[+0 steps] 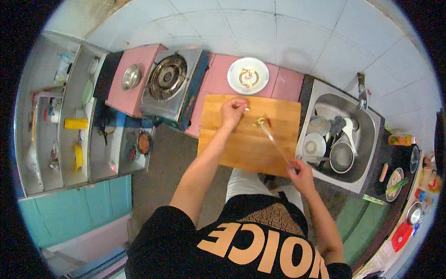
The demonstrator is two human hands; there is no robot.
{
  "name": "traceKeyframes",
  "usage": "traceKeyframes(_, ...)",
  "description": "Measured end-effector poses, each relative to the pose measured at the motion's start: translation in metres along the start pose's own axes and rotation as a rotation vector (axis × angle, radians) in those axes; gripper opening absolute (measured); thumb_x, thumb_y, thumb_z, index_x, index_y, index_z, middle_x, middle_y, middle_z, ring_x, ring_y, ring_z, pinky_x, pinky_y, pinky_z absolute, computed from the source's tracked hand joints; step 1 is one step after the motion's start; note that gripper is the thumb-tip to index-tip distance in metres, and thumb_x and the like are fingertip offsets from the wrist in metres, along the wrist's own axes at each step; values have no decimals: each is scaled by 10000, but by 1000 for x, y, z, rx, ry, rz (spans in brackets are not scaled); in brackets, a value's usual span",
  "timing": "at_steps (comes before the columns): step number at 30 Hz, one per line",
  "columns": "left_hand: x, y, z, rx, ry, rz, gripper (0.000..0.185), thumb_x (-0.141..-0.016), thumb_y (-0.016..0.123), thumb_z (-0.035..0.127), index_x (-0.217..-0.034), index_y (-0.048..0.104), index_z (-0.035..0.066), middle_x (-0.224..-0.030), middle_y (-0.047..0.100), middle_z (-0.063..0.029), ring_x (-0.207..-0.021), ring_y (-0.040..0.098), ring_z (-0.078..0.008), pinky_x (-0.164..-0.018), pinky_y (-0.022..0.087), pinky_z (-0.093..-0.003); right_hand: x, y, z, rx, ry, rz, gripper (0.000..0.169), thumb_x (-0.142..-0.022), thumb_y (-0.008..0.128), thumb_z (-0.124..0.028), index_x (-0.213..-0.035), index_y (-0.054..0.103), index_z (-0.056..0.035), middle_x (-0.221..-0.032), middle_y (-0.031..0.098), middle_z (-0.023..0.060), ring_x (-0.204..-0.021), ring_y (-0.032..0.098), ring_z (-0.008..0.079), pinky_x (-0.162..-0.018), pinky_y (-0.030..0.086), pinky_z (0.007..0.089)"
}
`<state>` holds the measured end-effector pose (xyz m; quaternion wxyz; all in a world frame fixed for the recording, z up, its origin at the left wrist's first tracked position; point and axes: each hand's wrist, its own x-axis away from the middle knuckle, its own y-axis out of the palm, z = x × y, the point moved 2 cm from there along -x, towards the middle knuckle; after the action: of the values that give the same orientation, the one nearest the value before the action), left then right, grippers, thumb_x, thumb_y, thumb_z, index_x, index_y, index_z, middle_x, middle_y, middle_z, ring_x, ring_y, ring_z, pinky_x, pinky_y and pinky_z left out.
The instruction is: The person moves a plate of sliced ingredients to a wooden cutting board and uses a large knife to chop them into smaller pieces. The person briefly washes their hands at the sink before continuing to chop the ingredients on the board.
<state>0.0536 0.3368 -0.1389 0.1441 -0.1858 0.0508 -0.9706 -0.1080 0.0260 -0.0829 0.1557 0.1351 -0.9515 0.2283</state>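
Note:
A wooden cutting board [251,146] lies before me on the pink counter. Above its left part, my left hand [234,112] pinches a small whitish piece of food [247,109] between its fingers. At the board's lower right edge, my right hand [300,174] grips the handle of a long knife [277,144]. The knife's tip meets a little heap of yellowish food scraps [259,121], with a reddish-brown bit beside it. Just beyond the board stands a white bowl [231,76] with pale cut pieces inside.
A gas stove [169,78] and a steel bowl [131,77] are on the left. To the right, a steel sink [366,153] holds dishes, a pan and a ladle. Past it are a bottle [402,140] and a plate of food [394,183]. Open shelves [78,150] stand far left.

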Motion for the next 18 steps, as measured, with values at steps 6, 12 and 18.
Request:
traceKeyframes(6, 79, 17, -19, -261, 310, 84, 137, -767, 688, -31, -893, 661, 14, -783, 660, -44, -644, 589, -102, -577, 475, -229, -16, 7, -17, -77, 18, -77, 243, -846, 601, -114, -1043, 605, 30, -830, 661, 164, -734, 626, 202, -675, 486, 338)
traceKeyframes(12, 91, 5, -22, -376, 633, 150, 263, -689, 712, -38, -934, 661, 42, -1028, 630, -100, -873, 614, -235, -708, 507, -324, -30, 15, -31, 98, -139, -84, 240, -843, 591, -156, -1021, 615, 2, -811, 645, 192, -742, 634, 316, -663, 486, 371)
traceKeyframes(18, 115, -3, 0, -613, 607, 241, 188, -701, 737, 55, -878, 676, 74, -884, 614, -117, -804, 599, -298, -747, 497, -372, -33, 16, -45, 252, -165, -44, 235, -850, 570, -212, -991, 632, -34, -817, 641, 209, -751, 618, 388, -647, 481, 433)
